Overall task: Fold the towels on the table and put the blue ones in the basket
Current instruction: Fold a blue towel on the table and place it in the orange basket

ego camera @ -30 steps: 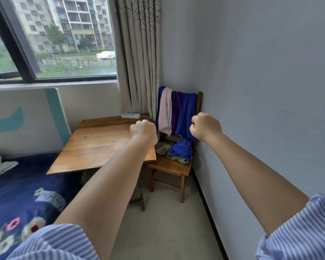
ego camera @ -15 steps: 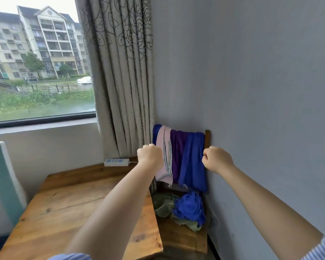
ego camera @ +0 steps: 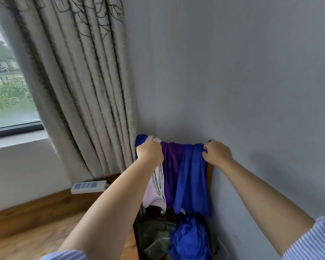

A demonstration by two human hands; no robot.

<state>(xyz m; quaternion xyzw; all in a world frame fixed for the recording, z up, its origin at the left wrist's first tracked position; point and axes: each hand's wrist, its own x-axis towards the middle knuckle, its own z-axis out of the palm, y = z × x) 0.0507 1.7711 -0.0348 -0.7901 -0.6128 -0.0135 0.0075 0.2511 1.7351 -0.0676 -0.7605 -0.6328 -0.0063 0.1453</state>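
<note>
Several towels hang over the back of a wooden chair [ego camera: 210,171] in the room's corner: a pink striped towel [ego camera: 156,190], a purple towel [ego camera: 170,169] and a blue towel [ego camera: 192,181]. My left hand [ego camera: 149,152] grips the top of the pink towel at the left end of the chair back. My right hand [ego camera: 217,153] pinches the top edge of the blue towel at the right end. A crumpled blue towel [ego camera: 189,241] and an olive-green towel [ego camera: 154,239] lie on the chair seat below. No basket is in view.
The wooden table [ego camera: 36,222] stands left of the chair, with a white power strip [ego camera: 88,186] at its far edge. A patterned curtain [ego camera: 73,81] hangs behind it beside the window. The grey wall [ego camera: 233,72] runs close along the chair's right side.
I have moved in close to the chair. Both fists, which hung free in front of it, have reached the chair back and taken hold of the pink and blue towels.
</note>
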